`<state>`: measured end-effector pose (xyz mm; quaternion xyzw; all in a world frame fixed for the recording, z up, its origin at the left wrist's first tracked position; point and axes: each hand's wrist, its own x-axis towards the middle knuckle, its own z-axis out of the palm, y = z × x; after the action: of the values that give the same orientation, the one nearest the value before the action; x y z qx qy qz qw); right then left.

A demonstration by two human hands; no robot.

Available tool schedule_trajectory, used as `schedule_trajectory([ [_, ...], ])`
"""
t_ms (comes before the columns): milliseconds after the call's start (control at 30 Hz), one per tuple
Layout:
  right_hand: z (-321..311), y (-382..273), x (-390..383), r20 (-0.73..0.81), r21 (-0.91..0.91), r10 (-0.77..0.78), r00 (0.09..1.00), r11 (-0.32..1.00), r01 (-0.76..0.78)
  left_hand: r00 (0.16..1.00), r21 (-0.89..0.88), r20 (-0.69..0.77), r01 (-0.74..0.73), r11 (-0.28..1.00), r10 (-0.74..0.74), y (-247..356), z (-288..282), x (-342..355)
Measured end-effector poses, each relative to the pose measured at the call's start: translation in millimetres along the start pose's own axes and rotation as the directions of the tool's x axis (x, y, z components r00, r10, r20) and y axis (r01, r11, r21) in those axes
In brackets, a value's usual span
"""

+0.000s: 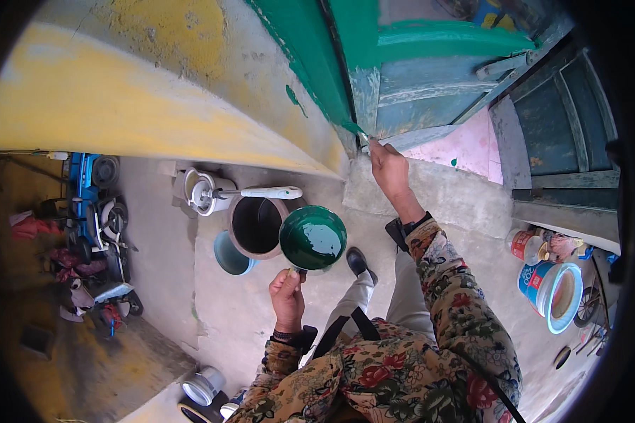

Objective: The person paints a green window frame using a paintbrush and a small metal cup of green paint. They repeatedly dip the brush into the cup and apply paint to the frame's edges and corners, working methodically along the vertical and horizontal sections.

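Note:
My left hand (pixel 287 299) is closed round the short handle of a round pan (pixel 286 243) with glossy green paint (pixel 316 236) inside, held roughly level. Up ahead, my right hand (pixel 389 173) grips a paintbrush (pixel 363 138), most of its handle hidden by the fingers. The brush tip touches the low end of the green door frame (pixel 342 92), where wet-looking green meets bare, worn wood. Beside it the door (pixel 430 88) has green paint on its upper rail and faded blue-grey panels below.
Left of the pan stand a dark-mouthed pot (pixel 234 243), a pale blue bucket (pixel 229 262) and a white bucket (pixel 208 204) with a white-handled tool (pixel 271 192) across it. A yellow wall (pixel 134 106) runs left. Parked vehicles (pixel 99 233) stand far left; a large bucket (pixel 554 296) sits right.

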<state>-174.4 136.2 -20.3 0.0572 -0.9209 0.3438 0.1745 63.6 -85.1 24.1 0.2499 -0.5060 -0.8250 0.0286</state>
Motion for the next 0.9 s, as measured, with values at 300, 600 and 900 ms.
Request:
schedule_trajectory([
  [300,26,13,-13,-0.144,0.302,0.101,0.984,0.952,-0.054,1.0,0.022,0.002,0.021,1.0,-0.021,-3,1,5],
  [600,75,55,-21,-0.009,0.409,0.355,0.935,0.854,-0.321,0.999,0.093,0.032,-0.002,0.996,-0.001,-11,6,20],
  [900,88,46,-36,0.053,0.498,0.392,0.918,0.787,-0.365,1.0,0.064,0.008,0.025,0.998,-0.025,-21,8,21],
])
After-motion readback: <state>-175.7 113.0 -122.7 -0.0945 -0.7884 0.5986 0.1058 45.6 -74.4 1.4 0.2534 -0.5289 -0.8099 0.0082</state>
